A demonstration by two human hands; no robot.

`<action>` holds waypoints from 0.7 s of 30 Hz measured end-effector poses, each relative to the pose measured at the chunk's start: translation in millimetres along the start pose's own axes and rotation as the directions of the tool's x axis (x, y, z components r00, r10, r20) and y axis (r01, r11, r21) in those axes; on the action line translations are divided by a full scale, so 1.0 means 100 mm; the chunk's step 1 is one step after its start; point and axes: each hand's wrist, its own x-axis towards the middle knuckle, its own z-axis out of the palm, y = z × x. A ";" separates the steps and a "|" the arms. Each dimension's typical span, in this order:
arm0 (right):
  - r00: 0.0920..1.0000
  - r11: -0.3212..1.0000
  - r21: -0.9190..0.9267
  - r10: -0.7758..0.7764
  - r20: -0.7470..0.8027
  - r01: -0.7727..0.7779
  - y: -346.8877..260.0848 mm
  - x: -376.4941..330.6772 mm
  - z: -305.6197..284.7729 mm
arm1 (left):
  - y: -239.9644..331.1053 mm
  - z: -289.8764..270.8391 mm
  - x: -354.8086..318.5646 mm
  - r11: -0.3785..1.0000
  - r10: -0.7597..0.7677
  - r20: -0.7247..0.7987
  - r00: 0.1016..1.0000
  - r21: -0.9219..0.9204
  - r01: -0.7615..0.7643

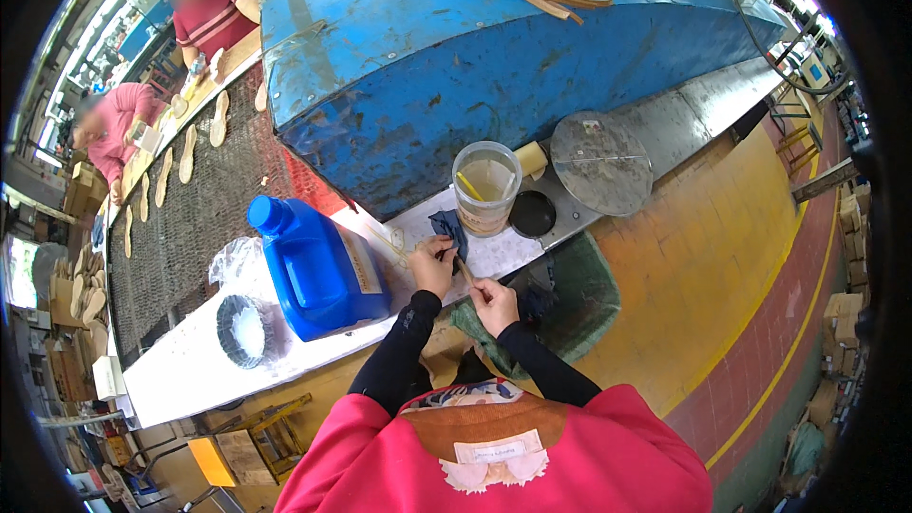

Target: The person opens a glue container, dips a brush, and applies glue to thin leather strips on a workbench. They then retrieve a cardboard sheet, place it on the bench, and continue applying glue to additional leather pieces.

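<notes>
My left hand (433, 266) is closed over the edge of the white worktop, its fingertips pinching a crumpled dark blue cloth (448, 225). Just to its right and nearer to me, my right hand (494, 306) is closed on a thin tan strip (465, 273). The strip slants up from the right fingers toward the cloth, and its far end is hidden there. Right behind the cloth stands a clear plastic tub (485, 188) with cloudy contents and a yellow stick leaning inside. A black round lid or dish (533, 215) lies beside the tub.
To the left are a blue jug (318, 271) and a small tub (244, 331) with white contents. A green bin (591, 294) sits below the edge. A blue machine housing (427, 85) rises behind. Soles lie on a mesh conveyor (204, 199); two people work beyond it.
</notes>
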 end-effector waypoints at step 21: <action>0.997 0.996 0.055 0.074 0.025 -0.076 -0.09 -0.25 -0.27 | -0.12 -0.07 0.39 0.935 -0.324 0.136 0.936 0.199 0.295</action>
